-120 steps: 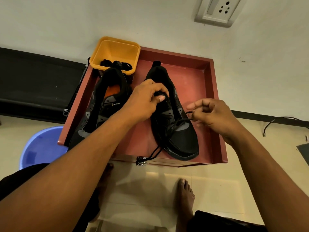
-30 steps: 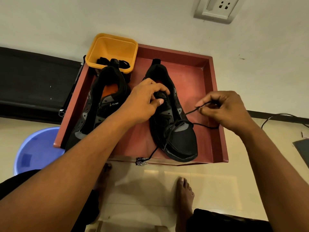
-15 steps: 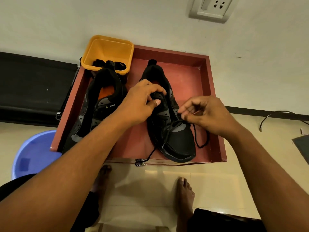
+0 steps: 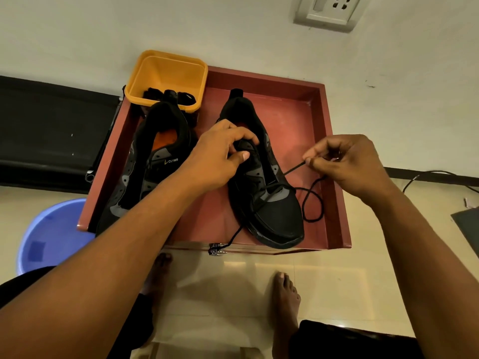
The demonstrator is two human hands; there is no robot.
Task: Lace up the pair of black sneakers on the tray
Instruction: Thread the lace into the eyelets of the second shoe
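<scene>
left hand (image 4: 220, 156) grips the right sneaker's (image 4: 269, 193) tongue; right hand (image 4: 344, 161) pinches the black lace (image 4: 312, 200) over the red tray (image 4: 334, 177).

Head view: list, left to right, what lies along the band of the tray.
Blue tub, labelled sneaker, left hand, second sneaker in its grip, right hand pinching the lace, black cable on the floor.
</scene>
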